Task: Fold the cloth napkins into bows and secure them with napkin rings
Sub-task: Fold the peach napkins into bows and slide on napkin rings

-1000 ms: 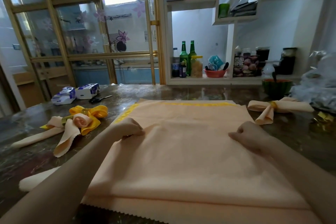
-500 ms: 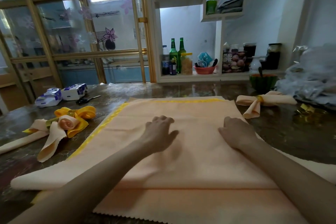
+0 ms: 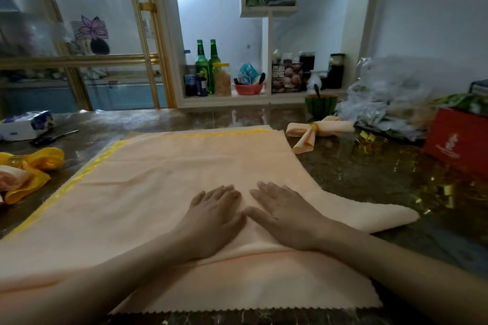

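A large peach cloth napkin (image 3: 163,192) with a yellow trim lies spread on the dark marble table (image 3: 356,174), its near part folded over. My left hand (image 3: 214,216) and my right hand (image 3: 285,216) press flat on the fold, side by side with straight fingers, thumbs almost touching. A finished peach bow (image 3: 314,132) with a gold ring lies at the back right. Another bow of peach and yellow cloth (image 3: 23,174) lies at the left edge, partly cut off.
Scissors (image 3: 52,137) and tissue packs (image 3: 26,124) lie at the back left. A green bowl (image 3: 320,105), crumpled plastic bags (image 3: 390,97) and a red box (image 3: 459,140) crowd the right. Gold ring pieces (image 3: 369,140) are scattered on the right. Shelves with bottles stand behind.
Both hands have slid from the napkin's sides to its middle and now lie flat together. My view has swung to the right.
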The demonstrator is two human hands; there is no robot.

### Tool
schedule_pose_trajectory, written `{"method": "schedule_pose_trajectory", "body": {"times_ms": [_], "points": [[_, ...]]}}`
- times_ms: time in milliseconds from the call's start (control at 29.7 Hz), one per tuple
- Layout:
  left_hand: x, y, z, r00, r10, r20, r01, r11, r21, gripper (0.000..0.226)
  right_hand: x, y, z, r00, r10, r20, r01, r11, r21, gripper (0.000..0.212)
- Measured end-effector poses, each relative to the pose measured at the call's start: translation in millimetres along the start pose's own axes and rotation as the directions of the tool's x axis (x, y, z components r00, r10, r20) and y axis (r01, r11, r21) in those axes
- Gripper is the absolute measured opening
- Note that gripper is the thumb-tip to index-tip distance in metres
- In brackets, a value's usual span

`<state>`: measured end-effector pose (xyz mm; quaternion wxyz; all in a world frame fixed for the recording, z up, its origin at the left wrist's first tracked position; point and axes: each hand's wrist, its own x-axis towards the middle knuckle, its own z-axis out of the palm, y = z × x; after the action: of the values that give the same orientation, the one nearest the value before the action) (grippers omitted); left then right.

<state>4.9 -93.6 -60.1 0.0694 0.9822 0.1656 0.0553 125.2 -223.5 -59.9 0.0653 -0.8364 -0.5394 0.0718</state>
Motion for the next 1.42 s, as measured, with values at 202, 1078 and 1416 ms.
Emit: {"method": "schedule_pose_trajectory", "body": {"times_ms": [202, 1078, 1416], "points": [[-2, -1, 3, 1.000, 0.014, 0.021, -0.014, 1.000, 0.001, 0.065, -43, 42, -8, 0.996, 0.068, 0.051, -0.069, 0.998, 0.005, 0.062], [-20, 51, -24, 0.955, -0.084, 0.284, -0.010, 0.950, 0.313, 0.052, 44, -73, -36, 0.983, -0.056, -0.173, 0.121, 0.912, 0.391, 0.041], [-86, -66, -44, 0.883, -0.461, 0.084, 0.424, 0.862, 0.280, 0.063, 75, -127, 7, 0.978, -0.195, -0.079, 0.203, 0.974, 0.105, 0.053]]}}
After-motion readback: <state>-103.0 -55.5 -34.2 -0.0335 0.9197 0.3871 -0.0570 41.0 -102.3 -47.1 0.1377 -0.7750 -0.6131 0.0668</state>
